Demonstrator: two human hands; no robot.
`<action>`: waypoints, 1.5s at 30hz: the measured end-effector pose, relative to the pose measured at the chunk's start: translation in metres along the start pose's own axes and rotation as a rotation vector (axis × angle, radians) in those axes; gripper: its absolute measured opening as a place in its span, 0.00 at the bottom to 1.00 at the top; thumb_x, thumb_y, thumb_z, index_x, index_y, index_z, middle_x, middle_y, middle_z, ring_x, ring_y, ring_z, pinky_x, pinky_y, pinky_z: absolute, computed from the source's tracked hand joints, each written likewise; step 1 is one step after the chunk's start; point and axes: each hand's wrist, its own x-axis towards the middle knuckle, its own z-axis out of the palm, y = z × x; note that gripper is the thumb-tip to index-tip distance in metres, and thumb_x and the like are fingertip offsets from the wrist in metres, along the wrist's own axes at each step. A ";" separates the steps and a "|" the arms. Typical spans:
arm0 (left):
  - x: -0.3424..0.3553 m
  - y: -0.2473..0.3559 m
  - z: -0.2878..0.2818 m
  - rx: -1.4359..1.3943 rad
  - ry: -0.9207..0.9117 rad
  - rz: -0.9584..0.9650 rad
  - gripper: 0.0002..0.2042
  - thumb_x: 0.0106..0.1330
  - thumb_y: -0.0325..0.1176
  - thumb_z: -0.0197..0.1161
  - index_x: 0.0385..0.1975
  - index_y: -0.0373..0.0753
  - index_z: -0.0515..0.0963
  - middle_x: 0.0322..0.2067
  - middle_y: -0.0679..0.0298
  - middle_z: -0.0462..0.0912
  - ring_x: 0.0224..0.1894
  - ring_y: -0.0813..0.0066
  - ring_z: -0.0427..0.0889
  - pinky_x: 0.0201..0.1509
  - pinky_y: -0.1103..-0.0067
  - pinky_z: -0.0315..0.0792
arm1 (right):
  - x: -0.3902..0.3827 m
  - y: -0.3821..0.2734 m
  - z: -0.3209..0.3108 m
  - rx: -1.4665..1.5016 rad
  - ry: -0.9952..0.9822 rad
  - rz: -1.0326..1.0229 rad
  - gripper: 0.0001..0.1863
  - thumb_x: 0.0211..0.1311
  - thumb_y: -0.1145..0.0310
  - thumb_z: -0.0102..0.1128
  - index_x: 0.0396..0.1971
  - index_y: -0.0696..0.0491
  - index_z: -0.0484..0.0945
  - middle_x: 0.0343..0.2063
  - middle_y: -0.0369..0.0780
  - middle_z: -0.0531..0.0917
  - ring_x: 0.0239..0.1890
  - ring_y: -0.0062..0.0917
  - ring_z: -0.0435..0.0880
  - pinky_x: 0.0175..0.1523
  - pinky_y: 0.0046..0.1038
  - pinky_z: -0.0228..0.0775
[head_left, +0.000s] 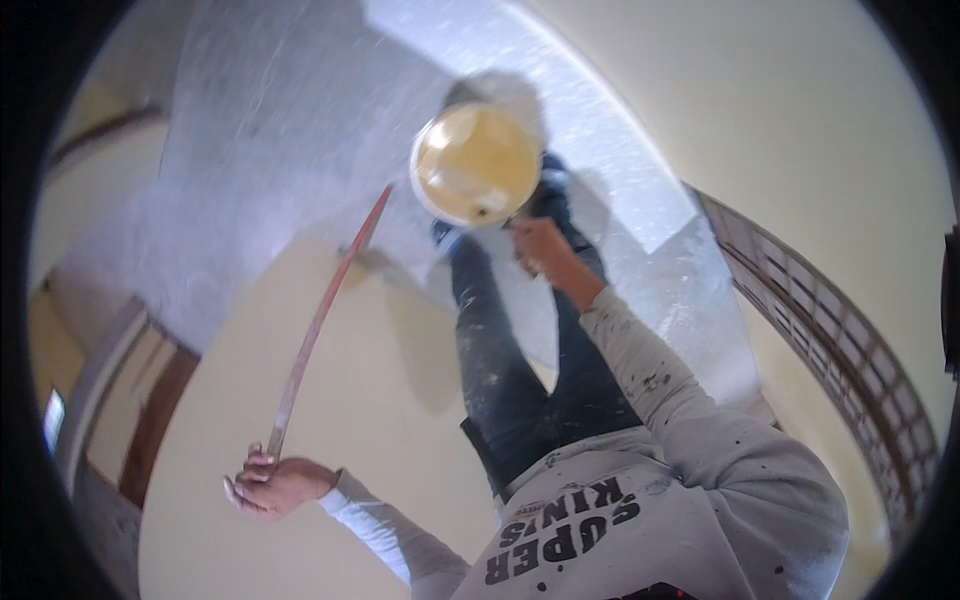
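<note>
A round, pale bucket (476, 165) with yellowish contents is held out in front of my feet. My right hand (540, 250) is closed at its near right rim; the exact grip is partly hidden. Out to the left, my left hand (275, 485) has its fingers bent round the lower end of a long reddish pole (325, 300). The pole slants up and to the right, its far tip short of the bucket's left side. Whatever lies deeper in the bucket cannot be made out.
Grey, white-speckled floor (290, 120) stretches ahead, with a bright sunlit patch. A pale yellow wall (800, 120) runs along the right, beside a brown-framed grid window (820, 310). At the left is a doorway with a brown door (160, 430). A cream surface (350, 400) lies beneath the pole.
</note>
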 end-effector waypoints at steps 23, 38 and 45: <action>-0.011 0.060 0.023 0.113 -0.249 -0.027 0.16 0.74 0.30 0.47 0.53 0.27 0.73 0.26 0.61 0.72 0.24 0.72 0.70 0.29 0.74 0.70 | -0.129 -0.023 -0.253 0.710 0.678 -0.291 0.18 0.79 0.53 0.52 0.31 0.50 0.72 0.17 0.35 0.73 0.11 0.20 0.69 0.14 0.27 0.61; -0.096 0.095 0.017 0.136 -0.285 0.038 0.15 0.71 0.31 0.51 0.51 0.27 0.74 0.25 0.60 0.75 0.23 0.69 0.74 0.29 0.75 0.71 | -0.032 -0.031 -0.305 0.888 0.723 -0.415 0.18 0.79 0.55 0.54 0.29 0.50 0.74 0.11 0.31 0.65 0.09 0.19 0.64 0.13 0.28 0.52; -0.082 0.095 0.011 0.109 -0.320 0.086 0.16 0.77 0.34 0.48 0.51 0.26 0.74 0.25 0.61 0.74 0.23 0.72 0.71 0.27 0.76 0.69 | -0.171 -0.074 -0.249 0.916 0.759 -0.620 0.15 0.81 0.59 0.51 0.49 0.55 0.80 0.16 0.26 0.64 0.13 0.11 0.59 0.15 0.22 0.52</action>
